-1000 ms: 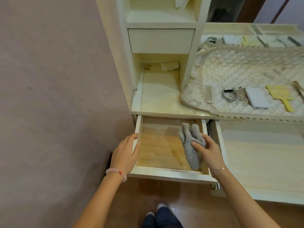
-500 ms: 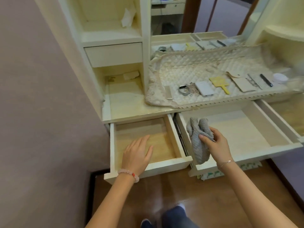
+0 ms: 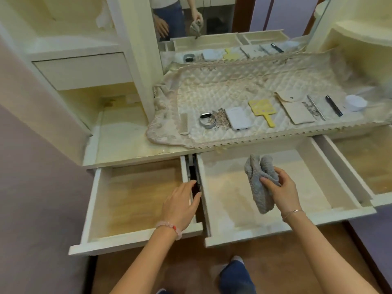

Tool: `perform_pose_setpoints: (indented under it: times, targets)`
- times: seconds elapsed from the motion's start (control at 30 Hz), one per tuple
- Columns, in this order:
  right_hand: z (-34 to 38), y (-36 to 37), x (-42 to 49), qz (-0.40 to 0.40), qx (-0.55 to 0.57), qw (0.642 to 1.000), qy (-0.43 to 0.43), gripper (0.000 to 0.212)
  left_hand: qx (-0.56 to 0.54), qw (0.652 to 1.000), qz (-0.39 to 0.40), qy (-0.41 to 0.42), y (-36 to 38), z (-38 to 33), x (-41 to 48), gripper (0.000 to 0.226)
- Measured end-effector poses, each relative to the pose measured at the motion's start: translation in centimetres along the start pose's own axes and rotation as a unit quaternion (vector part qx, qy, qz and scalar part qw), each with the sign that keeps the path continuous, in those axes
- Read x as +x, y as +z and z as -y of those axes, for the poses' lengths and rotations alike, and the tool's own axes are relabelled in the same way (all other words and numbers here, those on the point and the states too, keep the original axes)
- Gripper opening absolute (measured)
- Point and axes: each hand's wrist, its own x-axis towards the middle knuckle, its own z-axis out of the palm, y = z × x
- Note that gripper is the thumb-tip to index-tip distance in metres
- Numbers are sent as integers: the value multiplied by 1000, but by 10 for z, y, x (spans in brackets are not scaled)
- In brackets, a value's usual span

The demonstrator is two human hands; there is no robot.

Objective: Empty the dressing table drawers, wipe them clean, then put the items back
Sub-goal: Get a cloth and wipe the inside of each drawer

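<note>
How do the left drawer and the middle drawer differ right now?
The left drawer is narrower, with a bare wood-toned floor; the middle drawer is wider, its floor pale and whitish. The left hand reaches over the left drawer's right wall; the right hand holds the grey cloth above the middle one. Both are pulled open and empty.

no readable text or labels anywhere.

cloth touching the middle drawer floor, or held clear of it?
Apart. The head view shows the right hand gripping the bunched grey cloth with its lower end dangling free above the middle drawer floor.
</note>
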Motion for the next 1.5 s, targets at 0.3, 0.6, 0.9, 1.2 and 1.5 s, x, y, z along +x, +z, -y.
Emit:
perform_pose_setpoints:
  times: [0.3, 0.6, 0.9, 1.2, 1.5]
  targets:
    - [-64, -19, 93, 101, -52, 994, 9, 32, -78, 986, 3, -146, 97, -23, 88, 59]
    - [-119, 10, 133, 191, -303, 926, -121, 49, -181, 957, -27, -227, 121, -12, 110, 70]
    - [-154, 19, 124, 267, -399, 851, -213, 53, -241, 944, -67, -213, 127, -7, 109, 56]
    - [-149, 46, 169, 156, -358, 907, -158, 56, -181, 959, -91, -200, 131, 0, 115, 52]
    - [-149, 62, 157, 129, -327, 923, -155, 54, -73, 972, -139, -175, 137, 3, 109, 52]
